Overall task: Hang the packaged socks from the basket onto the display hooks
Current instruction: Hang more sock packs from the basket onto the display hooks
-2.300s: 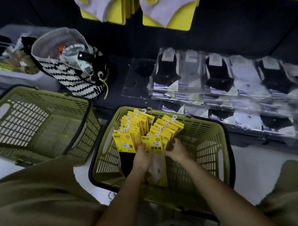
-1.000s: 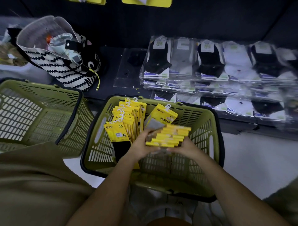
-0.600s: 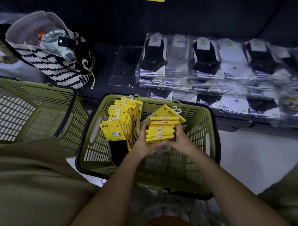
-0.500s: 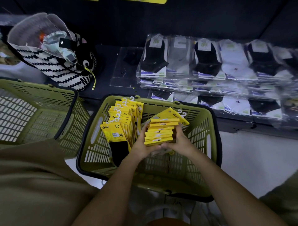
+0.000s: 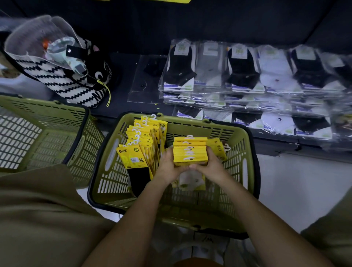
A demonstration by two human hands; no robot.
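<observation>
Since both your hands are down in the basket and no display hook is in view, I'd judge you to be at the gathering stage, with the hanging itself not yet begun for this lot. Your left hand [image 5: 168, 167] and right hand [image 5: 211, 167] clasp a squared bundle of yellow sock packs [image 5: 190, 150] between them, fingers curled up its two sides and its white hanger hooks facing up. You hold the bundle within the walls of the green basket [image 5: 202, 127]. What is left looks considerable: a long row of the same yellow packs [image 5: 142, 137] stands on edge along the basket's left side, and a single pack [image 5: 216, 145] leans by the right wall just beside your right hand. At the very top edge a thin yellow strip [image 5: 167, 1] may be packs already on display, but too little shows to say. The basket rests on a pale floor [image 5: 304, 190], against a low dark shelf [image 5: 123, 62] where clear-wrapped socks [image 5: 243, 72], black, grey and white, lie in overlapping stacks. A second green basket [image 5: 57, 118] sits just left of yours, and a black-and-white zigzag bag [image 5: 62, 83] stands on the shelf behind it. The light is dim throughout.
</observation>
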